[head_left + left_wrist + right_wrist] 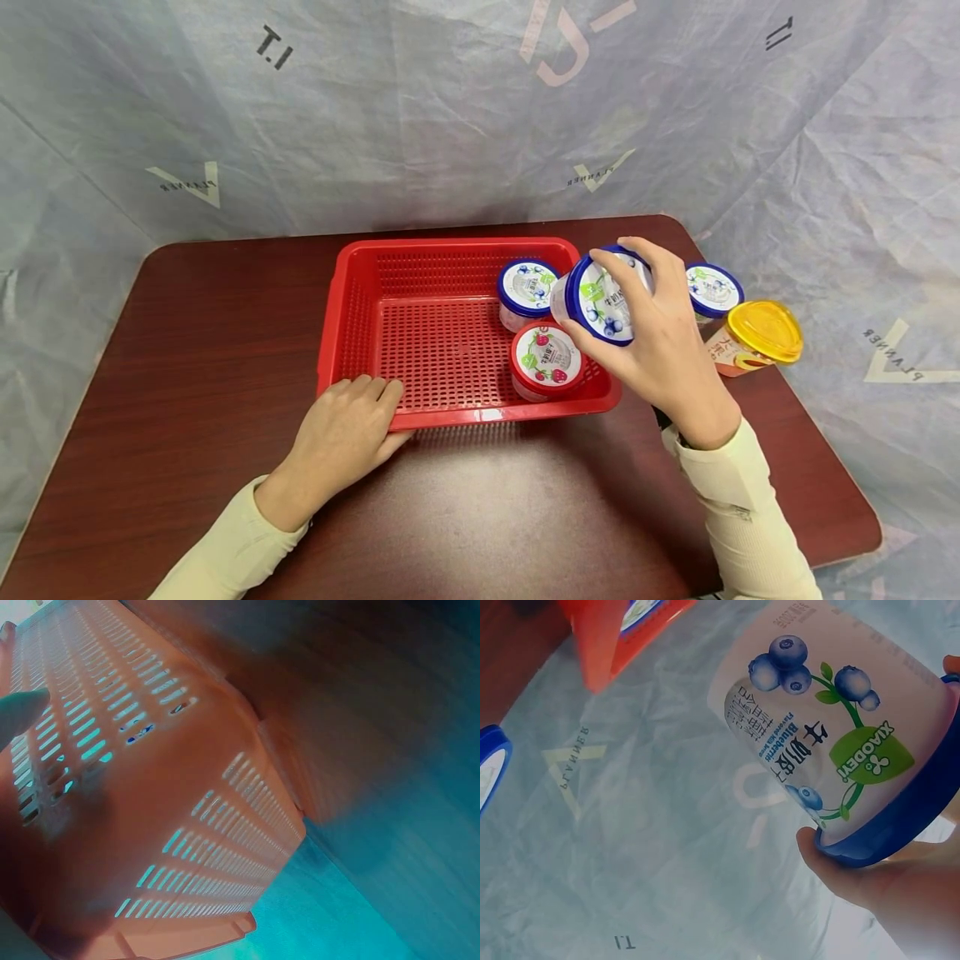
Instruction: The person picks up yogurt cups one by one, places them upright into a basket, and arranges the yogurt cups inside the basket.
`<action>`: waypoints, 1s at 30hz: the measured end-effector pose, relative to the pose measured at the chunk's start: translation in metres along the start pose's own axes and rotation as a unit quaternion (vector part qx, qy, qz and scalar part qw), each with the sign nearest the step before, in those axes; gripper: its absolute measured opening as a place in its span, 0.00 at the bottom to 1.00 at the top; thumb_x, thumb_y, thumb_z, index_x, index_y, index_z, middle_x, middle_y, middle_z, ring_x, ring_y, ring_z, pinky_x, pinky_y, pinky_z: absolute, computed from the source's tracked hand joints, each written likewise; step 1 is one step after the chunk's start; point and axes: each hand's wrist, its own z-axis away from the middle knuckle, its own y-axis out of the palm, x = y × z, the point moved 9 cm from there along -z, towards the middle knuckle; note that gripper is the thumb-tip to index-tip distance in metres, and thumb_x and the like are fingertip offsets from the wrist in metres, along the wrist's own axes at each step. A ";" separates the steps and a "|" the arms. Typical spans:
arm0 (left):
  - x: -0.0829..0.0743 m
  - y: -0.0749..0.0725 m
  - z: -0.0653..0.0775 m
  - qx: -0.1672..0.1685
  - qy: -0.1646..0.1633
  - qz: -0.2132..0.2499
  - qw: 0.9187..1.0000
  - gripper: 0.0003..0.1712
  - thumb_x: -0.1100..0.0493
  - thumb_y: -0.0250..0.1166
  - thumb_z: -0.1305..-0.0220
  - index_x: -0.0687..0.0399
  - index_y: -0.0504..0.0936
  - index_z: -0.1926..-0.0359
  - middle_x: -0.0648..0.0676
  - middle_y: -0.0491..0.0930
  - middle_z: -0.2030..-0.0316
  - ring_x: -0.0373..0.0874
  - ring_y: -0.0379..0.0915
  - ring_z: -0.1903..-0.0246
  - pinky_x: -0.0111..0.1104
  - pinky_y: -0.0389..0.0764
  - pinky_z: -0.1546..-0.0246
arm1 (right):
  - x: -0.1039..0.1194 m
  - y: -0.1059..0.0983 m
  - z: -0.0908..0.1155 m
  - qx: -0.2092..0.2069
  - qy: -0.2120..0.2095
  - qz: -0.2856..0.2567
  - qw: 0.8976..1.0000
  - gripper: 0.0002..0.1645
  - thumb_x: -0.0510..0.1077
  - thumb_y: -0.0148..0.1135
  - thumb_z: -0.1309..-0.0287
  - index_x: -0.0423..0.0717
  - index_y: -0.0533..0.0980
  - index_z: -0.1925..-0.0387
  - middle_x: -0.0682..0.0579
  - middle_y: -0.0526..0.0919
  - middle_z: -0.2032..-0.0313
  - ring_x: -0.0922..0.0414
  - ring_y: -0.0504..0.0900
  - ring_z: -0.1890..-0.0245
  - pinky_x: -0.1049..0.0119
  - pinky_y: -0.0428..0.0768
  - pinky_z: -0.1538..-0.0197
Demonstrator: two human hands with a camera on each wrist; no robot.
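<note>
My right hand [660, 342] grips a blueberry yogurt cup [611, 302] by its blue lid, tilted above the right end of a red plastic basket [465, 417]. In the right wrist view the thumb and fingers hold the lid's rim, and the blueberry label of the cup [817, 712] faces the camera. Inside the basket stand another blue-lidded cup [528, 287] and a red-lidded cup [548, 358], both upright at the right. My left hand [341, 429] holds the basket's front left rim, fingers over the edge and thumb below. The left wrist view shows the slotted basket wall [150, 795].
Right of the basket, a further blue-lidded cup [714, 289] stands partly behind my right hand. Beside it a yellow-lidded cup [757, 336] leans near the right edge of the dark wooden table [187, 350]. Grey printed sheeting [450, 125] hangs behind.
</note>
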 end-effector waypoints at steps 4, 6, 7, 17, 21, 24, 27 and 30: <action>0.000 0.000 0.000 -0.004 0.001 -0.004 1.000 0.29 0.42 0.77 0.57 0.58 0.72 0.71 0.53 0.74 0.80 0.50 0.70 0.81 0.39 0.72 0.79 | 0.005 0.001 -0.005 0.001 -0.011 -0.015 1.000 0.47 0.49 0.81 0.62 0.47 0.72 0.37 0.38 0.67 0.36 0.41 0.62 0.34 0.41 0.67 0.42; 0.000 0.000 0.001 -0.002 0.000 -0.004 1.000 0.29 0.42 0.77 0.57 0.58 0.72 0.70 0.53 0.74 0.80 0.50 0.71 0.80 0.39 0.72 0.79 | 0.009 0.001 -0.007 0.005 -0.020 -0.016 1.000 0.47 0.49 0.81 0.62 0.47 0.72 0.37 0.38 0.67 0.36 0.40 0.63 0.35 0.41 0.66 0.41; 0.000 0.000 0.001 -0.001 0.000 -0.004 1.000 0.29 0.42 0.77 0.57 0.58 0.72 0.70 0.53 0.74 0.80 0.50 0.71 0.80 0.39 0.72 0.79 | 0.011 0.001 -0.009 0.007 -0.027 -0.014 1.000 0.47 0.50 0.81 0.61 0.47 0.71 0.37 0.37 0.67 0.36 0.40 0.63 0.35 0.42 0.66 0.41; 0.001 0.001 0.000 0.011 -0.009 0.001 1.000 0.28 0.42 0.77 0.56 0.56 0.72 0.70 0.52 0.74 0.80 0.50 0.71 0.80 0.40 0.72 0.78 | 0.037 0.002 -0.021 0.006 -0.102 -0.010 0.995 0.44 0.57 0.73 0.53 0.46 0.70 0.35 0.34 0.66 0.36 0.39 0.64 0.35 0.43 0.64 0.39; 0.001 0.001 0.000 0.010 -0.008 0.000 1.000 0.28 0.42 0.77 0.56 0.56 0.72 0.71 0.52 0.74 0.80 0.50 0.70 0.80 0.40 0.72 0.79 | 0.043 0.005 -0.026 0.013 -0.113 -0.008 0.993 0.45 0.57 0.74 0.52 0.46 0.69 0.34 0.33 0.65 0.36 0.39 0.63 0.35 0.44 0.63 0.36; 0.001 0.001 0.000 0.011 -0.009 -0.001 1.000 0.28 0.42 0.77 0.56 0.56 0.72 0.71 0.52 0.74 0.79 0.50 0.71 0.80 0.39 0.72 0.78 | 0.050 0.007 -0.030 0.011 -0.131 -0.007 0.991 0.46 0.57 0.75 0.54 0.45 0.70 0.35 0.33 0.66 0.37 0.39 0.64 0.36 0.44 0.62 0.35; 0.001 0.001 0.000 0.011 -0.009 0.000 1.000 0.28 0.42 0.77 0.56 0.56 0.72 0.71 0.52 0.74 0.79 0.50 0.71 0.80 0.39 0.72 0.79 | 0.055 0.009 -0.033 0.008 -0.145 -0.006 0.989 0.46 0.57 0.76 0.53 0.45 0.70 0.35 0.32 0.67 0.38 0.39 0.65 0.36 0.44 0.62 0.35; 0.001 0.001 0.000 0.010 -0.008 0.002 1.000 0.28 0.42 0.77 0.56 0.56 0.72 0.71 0.52 0.74 0.80 0.50 0.71 0.80 0.39 0.72 0.79 | 0.057 0.013 -0.037 0.012 -0.149 -0.008 0.989 0.45 0.57 0.74 0.52 0.44 0.70 0.35 0.33 0.68 0.38 0.39 0.65 0.36 0.43 0.62 0.35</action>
